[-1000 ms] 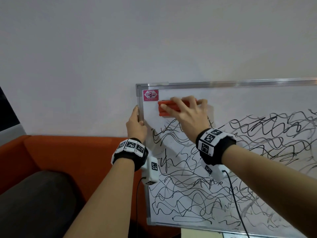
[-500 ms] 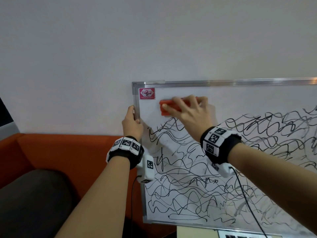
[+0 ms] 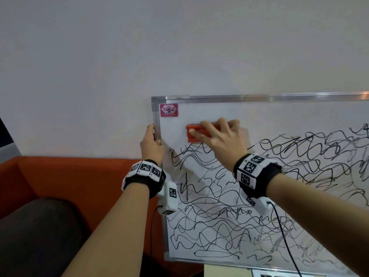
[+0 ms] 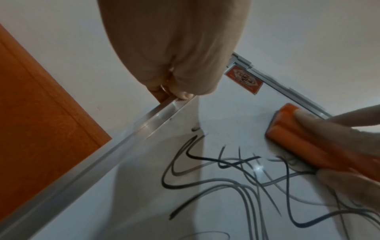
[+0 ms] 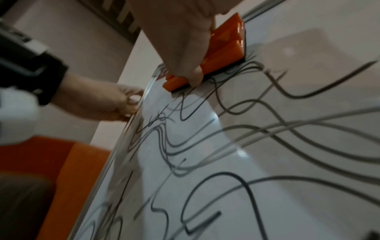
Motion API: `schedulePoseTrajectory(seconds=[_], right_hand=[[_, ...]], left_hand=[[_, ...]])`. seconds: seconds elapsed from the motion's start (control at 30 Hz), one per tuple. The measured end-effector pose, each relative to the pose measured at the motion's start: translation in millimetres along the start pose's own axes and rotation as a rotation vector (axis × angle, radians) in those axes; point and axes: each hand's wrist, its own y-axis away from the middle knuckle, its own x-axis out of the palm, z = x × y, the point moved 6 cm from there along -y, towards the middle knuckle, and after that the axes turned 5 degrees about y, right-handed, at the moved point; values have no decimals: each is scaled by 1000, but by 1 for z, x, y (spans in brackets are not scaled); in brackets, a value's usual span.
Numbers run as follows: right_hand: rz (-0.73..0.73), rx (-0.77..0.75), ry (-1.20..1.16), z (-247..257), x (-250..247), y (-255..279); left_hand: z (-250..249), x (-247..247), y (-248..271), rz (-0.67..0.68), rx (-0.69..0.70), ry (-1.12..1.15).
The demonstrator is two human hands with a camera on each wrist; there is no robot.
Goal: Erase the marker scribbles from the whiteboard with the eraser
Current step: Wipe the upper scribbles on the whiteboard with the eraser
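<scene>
A whiteboard (image 3: 289, 114) with a metal frame leans against the wall, covered in black marker scribbles (image 3: 229, 216) below a wiped strip along its top. My right hand (image 3: 217, 136) grips an orange eraser (image 3: 192, 133) and presses it flat on the board near the top left corner, at the upper edge of the scribbles (image 5: 226, 129). The eraser (image 4: 298, 139) (image 5: 226, 47) has a dark felt underside. My left hand (image 3: 151, 144) (image 4: 174, 56) holds the board's left frame edge (image 4: 123, 139), fingers curled round it.
A red label (image 3: 169, 110) sits in the board's top left corner. An orange sofa (image 3: 69, 176) with a dark cushion (image 3: 36, 232) stands below and left of the board. A plain wall rises behind. Cables hang from both wrist units.
The eraser and my right hand have slid down slightly, to the top edge of the scribbles. My left hand keeps its hold on the frame.
</scene>
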Motion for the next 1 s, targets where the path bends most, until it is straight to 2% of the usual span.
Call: schedulePoseTrajectory(seconds=[0.1,0.23,0.27,0.37,0.4,0.53,0.57,0.67,0.7,0.8,0.83,0.87,0.93,1.0], right_hand=[[-21,164,-32,-12,-3,-1],[-41,24,-65,10,2,11],[-50,35,-55,5,2,10],[-69,233,-48,-13,1,9],[-68,254,-56,-10,1,11],[-70,72,-69,11,5,22],[-83,99,-55,4,6,22],[-94,318,-61,-19,7,25],[-90,322,-76,-17,9,27],[-75,120,-110,3,12,34],[-77,96,-101,1,11,34],[-83,128,-93,-5,10,33],[-80,286,-113,-16,8,31],[-65,314,-136,-7,8,32]], left_hand=[[1,1,0,-1,-4,-2],[0,0,1,-3,2,-5],[0,0,1,-3,4,-6],[0,1,2,-4,-3,-4],[0,1,2,-3,-5,0],[0,0,1,8,-4,-1],[0,0,1,10,-2,-3],[-1,1,2,9,1,-12],[0,1,2,4,-1,-6],[1,1,2,-4,-6,11],[1,1,2,-2,-7,11],[0,1,3,0,-10,8],[0,1,3,1,-18,3],[1,1,3,-3,-26,7]])
